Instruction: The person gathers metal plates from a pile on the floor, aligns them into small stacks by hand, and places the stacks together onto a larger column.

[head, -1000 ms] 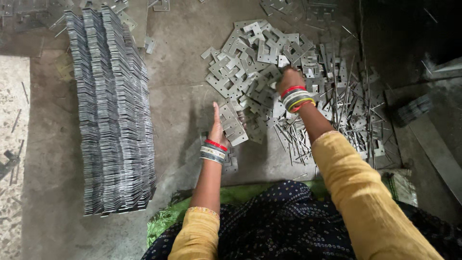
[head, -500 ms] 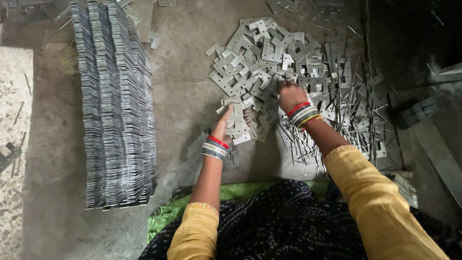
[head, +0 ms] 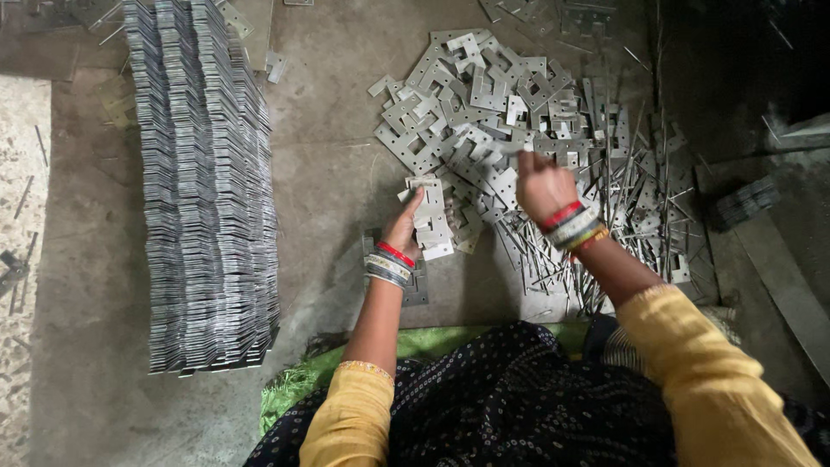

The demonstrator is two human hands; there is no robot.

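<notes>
Where the bare concrete floor lies grey and stained, a person sits at its near edge on a green mat, dim clutter off to the right. Left hand, grip clenched on a small stack of notched metal plates held just above the floor; right hand over the loose plate pile, fingers pinched, apparently on one plate, though blur hides it. Long stacked rows of plates run along the left; thin metal rods litter the right.
</notes>
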